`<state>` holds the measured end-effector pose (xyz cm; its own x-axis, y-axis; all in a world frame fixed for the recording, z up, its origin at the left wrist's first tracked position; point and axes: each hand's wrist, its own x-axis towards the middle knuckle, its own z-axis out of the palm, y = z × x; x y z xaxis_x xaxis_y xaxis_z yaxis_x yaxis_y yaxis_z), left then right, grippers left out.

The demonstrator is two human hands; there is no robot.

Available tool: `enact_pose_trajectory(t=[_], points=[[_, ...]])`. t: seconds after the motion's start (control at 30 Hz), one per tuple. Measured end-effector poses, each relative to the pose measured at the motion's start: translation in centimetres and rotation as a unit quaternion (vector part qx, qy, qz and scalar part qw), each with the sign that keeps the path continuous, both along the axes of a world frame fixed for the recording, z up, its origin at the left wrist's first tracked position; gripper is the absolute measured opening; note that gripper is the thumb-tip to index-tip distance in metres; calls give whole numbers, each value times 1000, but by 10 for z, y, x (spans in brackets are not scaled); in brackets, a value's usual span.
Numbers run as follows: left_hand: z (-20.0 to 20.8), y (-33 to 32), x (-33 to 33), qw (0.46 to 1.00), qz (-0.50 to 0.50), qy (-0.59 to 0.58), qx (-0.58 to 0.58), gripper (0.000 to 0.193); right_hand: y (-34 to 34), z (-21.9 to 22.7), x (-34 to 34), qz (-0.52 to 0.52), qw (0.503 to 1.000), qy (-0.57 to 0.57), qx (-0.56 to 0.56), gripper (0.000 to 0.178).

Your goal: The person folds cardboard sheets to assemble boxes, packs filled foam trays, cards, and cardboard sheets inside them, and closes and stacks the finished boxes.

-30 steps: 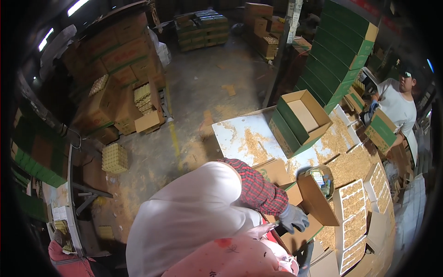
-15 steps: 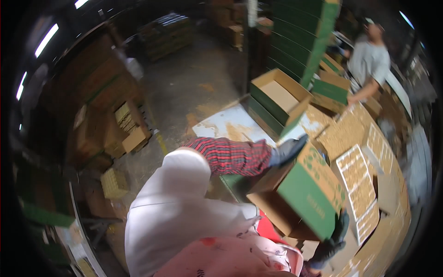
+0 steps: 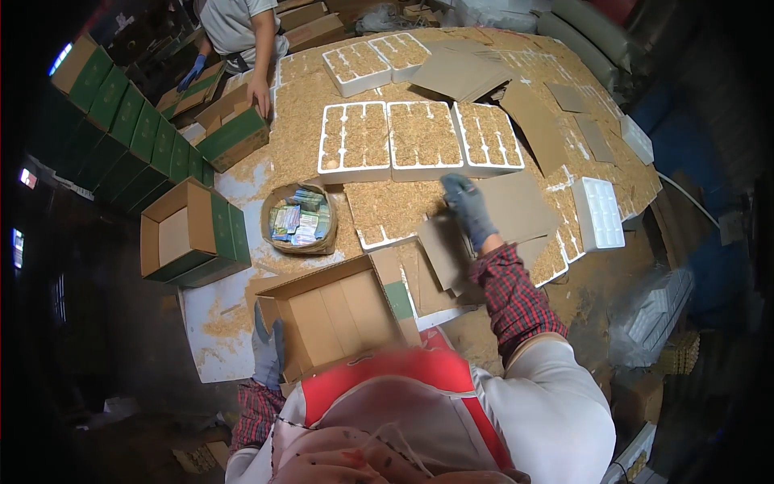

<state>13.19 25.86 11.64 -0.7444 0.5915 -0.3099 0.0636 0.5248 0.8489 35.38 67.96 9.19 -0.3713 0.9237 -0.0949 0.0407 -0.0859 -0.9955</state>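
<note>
Two gloved hands are engaged at the near edge of the table (image 3: pixel 242 181); the left hand (image 3: pixel 266 348) is pressed flat, fingers extended, against the outer left wall of the open cardboard box (image 3: pixel 343 315), apparently so that the box is steadied with its mouth upward; the right hand (image 3: pixel 468 208) is laid palm down, fingers spread, on a stack of flat cardboard sheets (image 3: pixel 451 250) just right of the box, where a sheet is within easy reach; no sheet is seen gripped; three white foam trays (image 3: pixel 419 139) are ranged further in, beside a round basket (image 3: pixel 300 218); a co-worker's hand (image 3: pixel 260 103) rests on a green box (image 3: pixel 234 137) at the far left edge.
</note>
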Motion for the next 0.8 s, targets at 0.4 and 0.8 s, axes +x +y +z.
enact_pose_trajectory(t=[0.4,0.8], points=[[-5,-4,5,997,72,-7,28,53,-37,-122,228,-357,913,-170,-103,43],[-23,-2,13,996,61,64,32,56,-42,-52,181,-295,928,4,-226,55]])
